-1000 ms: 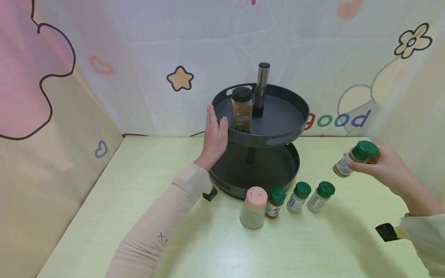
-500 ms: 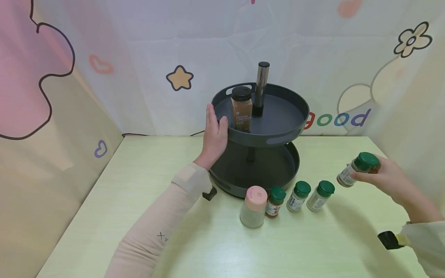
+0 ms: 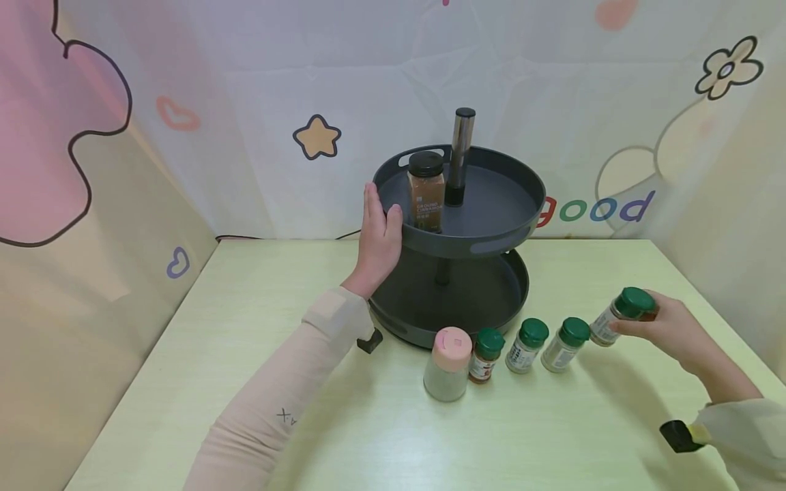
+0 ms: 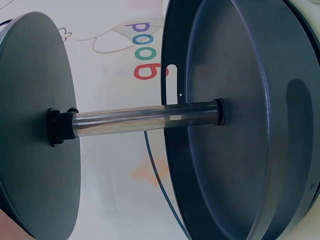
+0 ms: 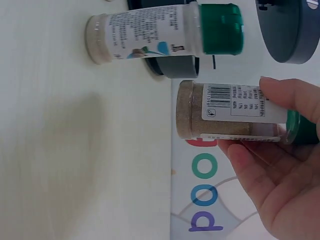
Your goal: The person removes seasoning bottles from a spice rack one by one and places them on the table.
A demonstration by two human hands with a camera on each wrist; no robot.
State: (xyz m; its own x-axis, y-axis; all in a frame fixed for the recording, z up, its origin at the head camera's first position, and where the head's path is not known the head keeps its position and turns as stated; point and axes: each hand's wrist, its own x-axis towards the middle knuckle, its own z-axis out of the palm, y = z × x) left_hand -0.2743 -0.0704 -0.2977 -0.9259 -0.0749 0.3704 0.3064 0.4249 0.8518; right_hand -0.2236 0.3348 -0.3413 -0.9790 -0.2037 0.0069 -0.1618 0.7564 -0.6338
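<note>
My left hand (image 3: 379, 242) rests with straight fingers against the left rim of a dark two-tier round rack (image 3: 491, 245). On its upper tray stands a ground cinnamon jar (image 3: 426, 198) with a black lid. At the right, my right hand (image 3: 681, 334) grips a green-lidded spice jar (image 3: 604, 327), tilted and held above the table. The right wrist view shows brown powder inside this held jar (image 5: 225, 107), between thumb and fingers. Close to its left stands another green-lidded jar (image 3: 560, 351). The left wrist view looks between the tiers at the metal post (image 4: 145, 120).
In front of the rack stand a pink-lidded shaker (image 3: 448, 372), a red-brown spice jar (image 3: 484, 361) and a white-labelled spice jar (image 3: 524, 351). A patterned cloth (image 3: 258, 136) hangs behind the pale table (image 3: 184, 382).
My right hand has lowered the spice jar toward the table, ending close to the row of jars. The left hand keeps its place on the rack.
</note>
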